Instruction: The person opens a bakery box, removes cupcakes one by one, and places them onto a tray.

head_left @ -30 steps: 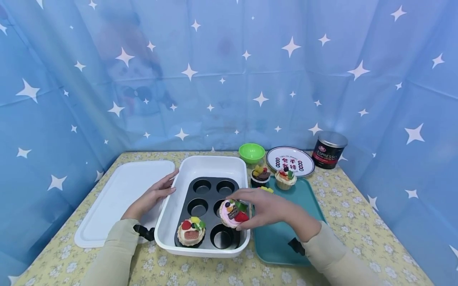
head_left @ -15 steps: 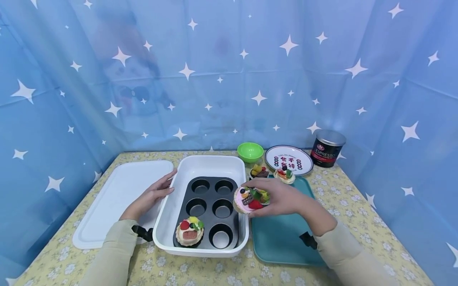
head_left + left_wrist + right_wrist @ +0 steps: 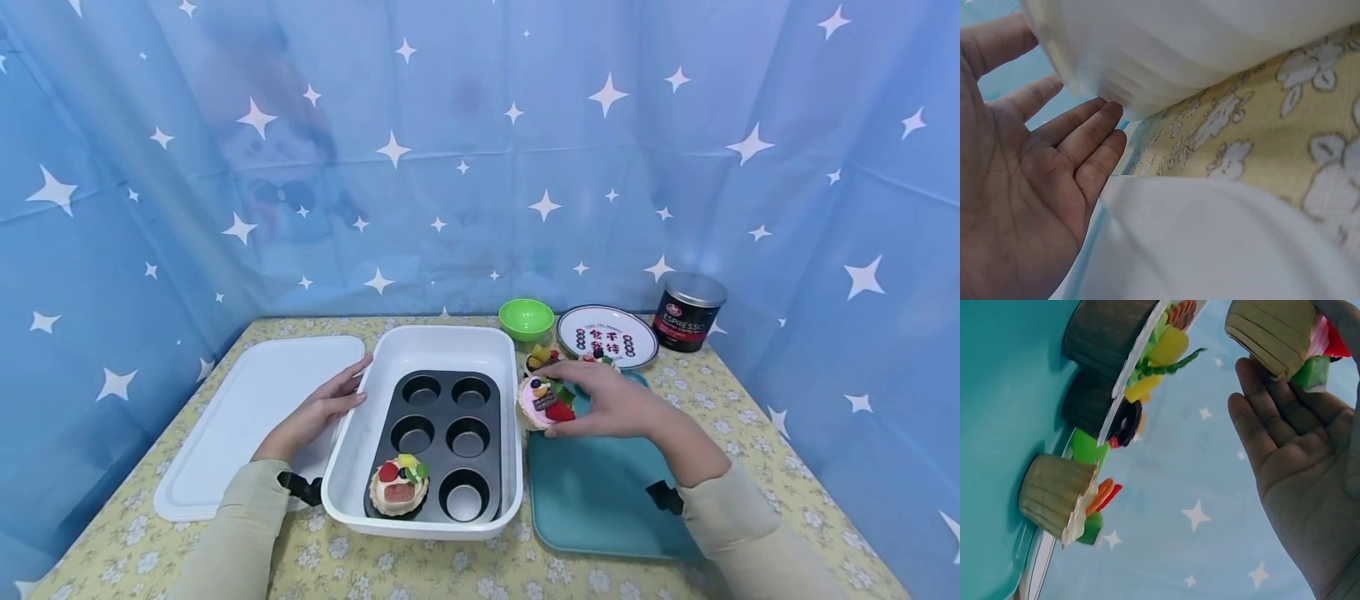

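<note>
My right hand (image 3: 615, 400) pinches a pink-frosted cupcake (image 3: 542, 406) topped with strawberry and other fruit. It is held above the teal tray (image 3: 600, 500), whose surface is below it. In the right wrist view the held cupcake's tan cup (image 3: 1272, 334) shows beside the palm, and a tan-cupped cupcake (image 3: 1054, 494) and two dark-cupped ones stand on the tray. My left hand (image 3: 322, 412) touches the left side of the white bin (image 3: 427, 346) with extended fingers. Inside the bin lies a dark muffin pan (image 3: 442, 412); a cream-frosted cupcake (image 3: 397, 486) sits in its near-left cup.
Left of the bin lies a flat white lid (image 3: 262, 417). Along the back stand a green bowl (image 3: 527, 320), a plate with red lettering (image 3: 630, 337) and an espresso tin (image 3: 688, 312). A starred blue curtain (image 3: 480, 192) hangs behind the flowered tablecloth.
My right hand has lifted the pink cupcake away from over the muffin pan, moving right and back to above the teal tray. My left hand has stayed at the bin.
</note>
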### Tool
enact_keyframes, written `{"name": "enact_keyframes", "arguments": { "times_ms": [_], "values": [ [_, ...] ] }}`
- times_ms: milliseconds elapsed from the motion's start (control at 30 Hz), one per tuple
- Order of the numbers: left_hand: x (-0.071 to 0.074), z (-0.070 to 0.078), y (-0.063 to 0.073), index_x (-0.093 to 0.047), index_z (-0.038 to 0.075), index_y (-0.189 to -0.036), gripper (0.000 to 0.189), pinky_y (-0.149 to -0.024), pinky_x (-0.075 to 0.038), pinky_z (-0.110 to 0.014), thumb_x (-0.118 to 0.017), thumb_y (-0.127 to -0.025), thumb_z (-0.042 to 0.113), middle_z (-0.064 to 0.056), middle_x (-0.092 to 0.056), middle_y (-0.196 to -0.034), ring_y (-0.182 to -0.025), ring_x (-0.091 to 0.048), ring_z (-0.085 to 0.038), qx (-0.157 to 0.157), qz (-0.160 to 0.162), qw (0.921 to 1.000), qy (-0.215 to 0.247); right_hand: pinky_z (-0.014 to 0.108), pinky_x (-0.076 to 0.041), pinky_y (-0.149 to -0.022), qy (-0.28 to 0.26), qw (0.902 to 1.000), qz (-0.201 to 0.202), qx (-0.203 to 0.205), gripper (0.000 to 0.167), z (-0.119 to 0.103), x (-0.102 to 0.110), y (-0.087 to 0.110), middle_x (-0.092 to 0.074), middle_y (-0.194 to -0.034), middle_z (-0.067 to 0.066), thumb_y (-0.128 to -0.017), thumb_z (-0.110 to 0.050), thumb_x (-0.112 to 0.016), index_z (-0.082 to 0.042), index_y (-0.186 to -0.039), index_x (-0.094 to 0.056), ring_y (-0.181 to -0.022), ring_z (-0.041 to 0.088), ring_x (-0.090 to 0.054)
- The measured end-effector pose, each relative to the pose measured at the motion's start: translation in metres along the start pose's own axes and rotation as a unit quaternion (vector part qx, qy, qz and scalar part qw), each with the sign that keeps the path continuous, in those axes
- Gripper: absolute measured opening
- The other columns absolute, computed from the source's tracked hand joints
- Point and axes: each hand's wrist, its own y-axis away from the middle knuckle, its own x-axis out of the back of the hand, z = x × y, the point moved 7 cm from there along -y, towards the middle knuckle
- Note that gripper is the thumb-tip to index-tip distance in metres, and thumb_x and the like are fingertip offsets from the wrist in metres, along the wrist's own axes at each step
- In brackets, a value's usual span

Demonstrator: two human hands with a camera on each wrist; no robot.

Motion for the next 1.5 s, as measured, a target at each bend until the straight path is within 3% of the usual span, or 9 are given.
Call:
{"name": "enact_keyframes", "arguments": {
  "times_ms": [300, 567, 867, 1067, 1500],
  "values": [
    [-0.001, 0.0, -0.001, -0.021, 0.035, -0.162, 0.071, -0.117, -0.024, -0.061, -0.059, -0.102, 0.031, -0.005, -0.02, -0.166, -0.149, -0.026, -0.035, -0.001, -0.001, 1.0, 0.002, 0.051, -0.049, -0.1, -0.001, 0.9999, 0.007, -0.012, 0.072, 0.011, 0.005, 0.005, -0.059, -0.138, -0.004, -0.079, -0.055, -0.082, -0.024, -0.14, -0.059, -0.126, 0.022, -0.055],
    [-0.002, 0.0, -0.002, -0.019, 0.033, -0.162, 0.071, -0.116, -0.024, -0.061, -0.057, -0.103, 0.031, -0.008, -0.018, -0.167, -0.149, -0.026, -0.037, -0.006, -0.004, 1.0, -0.006, 0.05, -0.05, -0.1, 0.004, 0.9998, 0.017, 0.003, 0.071, 0.018, 0.011, 0.011, -0.06, -0.137, -0.004, -0.08, -0.052, -0.082, -0.022, -0.14, -0.059, -0.124, 0.02, -0.057],
    [-0.002, 0.0, -0.001, -0.021, 0.036, -0.162, 0.071, -0.116, -0.025, -0.06, -0.058, -0.102, 0.031, -0.007, -0.022, -0.166, -0.148, -0.029, -0.035, 0.003, 0.001, 1.0, -0.001, 0.057, -0.051, -0.095, 0.008, 0.9982, 0.038, -0.044, 0.076, 0.034, 0.025, 0.024, -0.061, -0.135, 0.001, -0.078, -0.056, -0.082, -0.021, -0.14, -0.059, -0.118, 0.026, -0.06],
    [-0.001, 0.0, 0.0, -0.02, 0.036, -0.162, 0.072, -0.116, -0.025, -0.06, -0.059, -0.101, 0.034, -0.007, -0.022, -0.166, -0.149, -0.028, -0.035, 0.005, 0.002, 1.0, -0.003, 0.059, -0.049, -0.097, 0.023, 0.996, 0.057, -0.065, 0.079, 0.053, 0.035, 0.03, -0.06, -0.137, 0.006, -0.076, -0.056, -0.083, -0.016, -0.14, -0.059, -0.125, 0.033, -0.057],
    [0.0, 0.001, 0.0, -0.018, 0.031, -0.163, 0.072, -0.117, -0.024, -0.06, -0.057, -0.103, 0.031, -0.009, -0.021, -0.166, -0.148, -0.029, -0.036, -0.003, 0.0, 1.0, 0.001, 0.057, -0.051, -0.093, 0.04, 0.9933, 0.034, -0.103, 0.081, 0.083, 0.039, 0.037, -0.062, -0.134, 0.016, -0.079, -0.054, -0.082, -0.007, -0.14, -0.059, -0.121, 0.037, -0.058]
  ]
}}
